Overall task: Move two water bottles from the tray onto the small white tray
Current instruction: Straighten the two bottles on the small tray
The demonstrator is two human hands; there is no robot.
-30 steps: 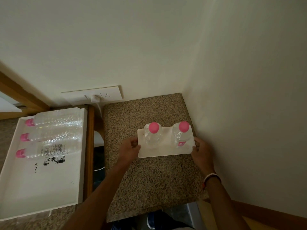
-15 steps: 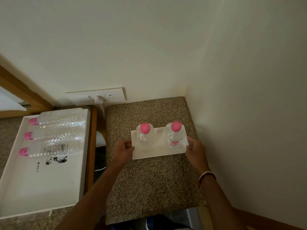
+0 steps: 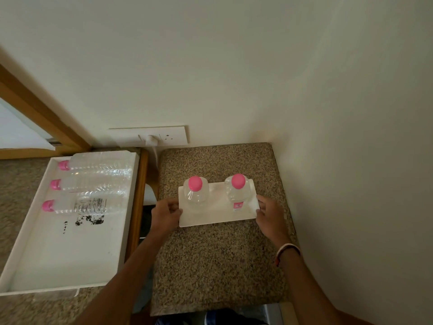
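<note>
Two clear water bottles with pink caps stand upright on the small white tray (image 3: 218, 216), one at its left (image 3: 195, 194) and one at its right (image 3: 238, 192). The small tray rests on a speckled stone counter (image 3: 218, 259). My left hand (image 3: 165, 215) grips the tray's left edge. At the right edge, my right hand (image 3: 269, 215) holds it with fingers curled around the rim. To the left lies a large white tray (image 3: 61, 259) with three more pink-capped bottles (image 3: 93, 184) lying on their sides at its far end.
A wall (image 3: 351, 160) runs close along the counter's right side and another wall stands behind it. A white socket plate with a plug (image 3: 152, 137) sits on the back wall. A wooden edge (image 3: 138, 202) and a gap separate the counter from the large tray.
The small tray with both bottles has shifted slightly left and nearer to me on the counter, with both hands still on its edges.
</note>
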